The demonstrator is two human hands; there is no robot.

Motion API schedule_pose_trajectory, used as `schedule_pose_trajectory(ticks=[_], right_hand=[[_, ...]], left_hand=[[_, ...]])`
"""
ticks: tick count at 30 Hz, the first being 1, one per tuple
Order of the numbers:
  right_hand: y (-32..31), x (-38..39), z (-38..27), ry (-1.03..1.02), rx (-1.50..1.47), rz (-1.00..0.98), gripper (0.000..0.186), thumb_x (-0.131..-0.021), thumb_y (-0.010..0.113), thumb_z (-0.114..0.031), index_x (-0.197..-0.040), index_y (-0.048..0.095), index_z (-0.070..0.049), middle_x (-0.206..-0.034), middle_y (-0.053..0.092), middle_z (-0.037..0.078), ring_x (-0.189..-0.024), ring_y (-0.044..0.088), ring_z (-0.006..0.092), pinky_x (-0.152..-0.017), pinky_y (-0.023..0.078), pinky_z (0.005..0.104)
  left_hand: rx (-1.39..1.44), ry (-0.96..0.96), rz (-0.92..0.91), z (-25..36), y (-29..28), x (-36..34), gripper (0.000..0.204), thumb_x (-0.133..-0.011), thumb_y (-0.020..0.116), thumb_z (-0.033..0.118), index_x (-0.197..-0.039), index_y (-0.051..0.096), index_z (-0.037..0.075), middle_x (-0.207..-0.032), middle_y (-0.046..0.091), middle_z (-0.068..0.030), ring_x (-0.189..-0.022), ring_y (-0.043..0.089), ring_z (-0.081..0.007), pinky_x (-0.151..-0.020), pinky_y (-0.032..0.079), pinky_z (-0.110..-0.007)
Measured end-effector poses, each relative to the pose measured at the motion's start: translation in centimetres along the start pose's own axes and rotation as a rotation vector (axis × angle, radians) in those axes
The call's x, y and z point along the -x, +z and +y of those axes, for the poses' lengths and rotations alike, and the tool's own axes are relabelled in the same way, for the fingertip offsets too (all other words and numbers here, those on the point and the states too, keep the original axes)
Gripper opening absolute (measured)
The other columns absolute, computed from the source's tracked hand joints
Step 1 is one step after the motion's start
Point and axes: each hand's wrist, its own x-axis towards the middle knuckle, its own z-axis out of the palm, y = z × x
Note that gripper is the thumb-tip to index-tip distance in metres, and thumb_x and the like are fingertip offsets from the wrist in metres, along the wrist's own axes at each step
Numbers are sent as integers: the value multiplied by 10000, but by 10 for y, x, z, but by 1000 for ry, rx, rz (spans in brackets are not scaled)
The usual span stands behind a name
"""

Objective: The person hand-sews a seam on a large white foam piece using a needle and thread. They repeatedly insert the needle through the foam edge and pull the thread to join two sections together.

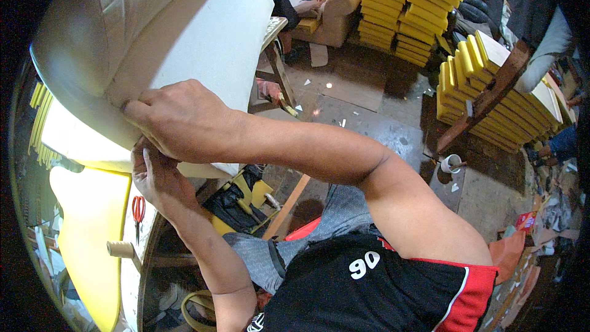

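Observation:
A large cream upholstered piece [196,31], with a seam and folds in its fabric, fills the upper left. At its lower edge, my right hand [184,117] is closed, fingertips pressed together on the creased fabric. Just below it, close against the same edge, my left hand [150,169] has its fingers bent and pinched. What lies between those left fingertips is hidden by the right hand. Red-handled scissors [139,209] lie near my left forearm on a narrow pale surface, with a tan spool-like roll [120,249] beyond them.
A yellow foam sheet [92,227] lies at the left. Yellow foam stacks [393,6] and more foam slabs [485,98] stand at the back and right, beside a wooden beam [485,101]. Another person [283,0] stands near a sofa [341,6]. A white cup [450,163] sits on the floor.

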Motion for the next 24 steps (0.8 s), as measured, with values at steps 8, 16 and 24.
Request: schedule_pose_trajectory(ticks=[8,16,24], right_hand=[[2,35,0,92,-405,-67,251,-850,697,-107,-1076,640,-13,-935,705,164,-851,712,387,-737,577,445],[-20,103,-20,279,-1015,-109,383,-1015,591,-82,-1397,593,-54,-938,715,99,-866,672,121,-797,541,307],[-100,126,-34,520,-1165,-211,281,-892,715,-55,-1161,741,21,-843,761,170,-744,752,241,-632,562,310]], left_hand=[[-267,101,-13,-3,-13,19,98,-1034,602,104,-1036,609,7,-854,616,-31,-697,566,-86,-591,452,-229],[-407,-19,-57,1,-9,41,69,-1008,578,54,-952,585,13,-773,550,10,-667,488,-63,-573,375,-211],[-822,-47,-21,-72,-85,120,100,-999,618,64,-945,638,-17,-762,581,-41,-677,532,-105,-588,432,-284]])
